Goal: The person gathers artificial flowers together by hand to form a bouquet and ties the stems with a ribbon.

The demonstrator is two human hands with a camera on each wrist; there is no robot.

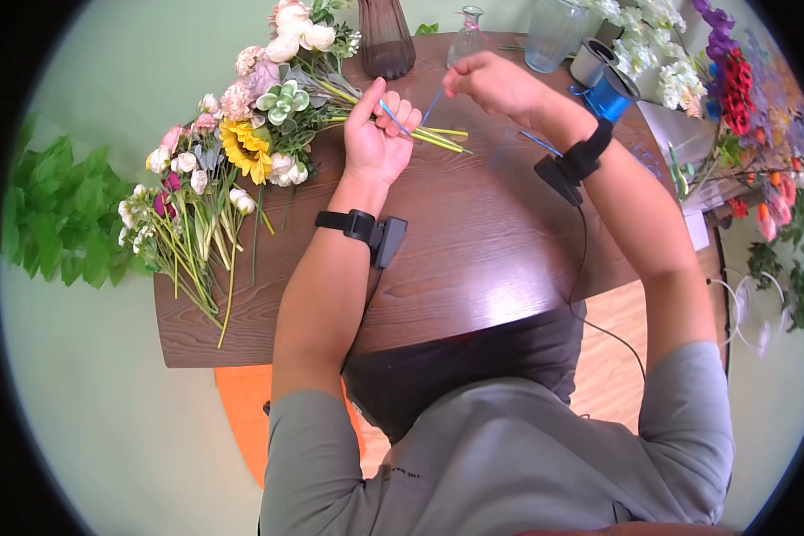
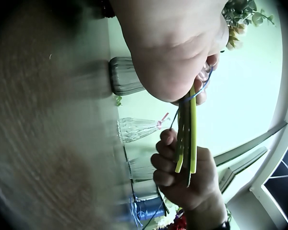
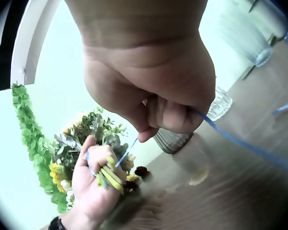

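Observation:
The left hand point(image 1: 380, 134) grips the stems of a bouquet with a sunflower point(image 1: 246, 150), a succulent point(image 1: 281, 103) and pale blooms; cut green stem ends point(image 2: 193, 139) stick out beyond the fist. Blue ribbon point(image 2: 201, 90) passes round the stems at that hand. With curled fingers the right hand point(image 1: 500, 85) pinches the ribbon, which runs taut between both hands in the head view. From the right fist more ribbon point(image 3: 245, 143) trails off in the right wrist view.
Loose flowers point(image 1: 201, 223) lie at the table's left. Behind stand a dark vase point(image 1: 386, 40), a small clear bottle point(image 1: 467, 37) and a glass vase point(image 1: 552, 36). A blue ribbon spool point(image 1: 609, 94) stands beside the right forearm, with more flowers point(image 1: 737, 89) at right.

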